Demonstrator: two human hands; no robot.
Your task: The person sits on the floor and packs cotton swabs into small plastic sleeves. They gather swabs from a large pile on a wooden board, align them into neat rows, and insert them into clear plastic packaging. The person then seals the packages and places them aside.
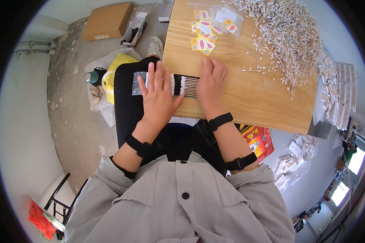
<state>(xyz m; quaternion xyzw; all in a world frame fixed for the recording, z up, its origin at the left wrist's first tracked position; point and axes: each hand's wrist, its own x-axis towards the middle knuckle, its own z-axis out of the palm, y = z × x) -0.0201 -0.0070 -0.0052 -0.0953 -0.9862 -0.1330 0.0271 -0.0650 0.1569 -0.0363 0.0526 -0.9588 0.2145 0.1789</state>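
Note:
My left hand (157, 97) lies flat with fingers stretched and spread over a row of white-tipped cotton swabs (172, 84). A clear plastic bag (138, 83) shows beside its fingers, past the table's left edge. Just to the right, a second row of cotton swabs (189, 86) lies side by side on a black strip (177, 86). My right hand (212, 85) rests at the right end of that row, its fingers curled and closed. The swabs' right ends run up to this hand, and whatever its fingers hold is hidden underneath.
A large heap of loose cotton swabs (288, 40) covers the far right of the wooden table (239, 97). Yellow and white printed cards (205, 44) and clear bags (227, 18) lie at the far left. Packed swabs (344, 91) are stacked beyond the right edge.

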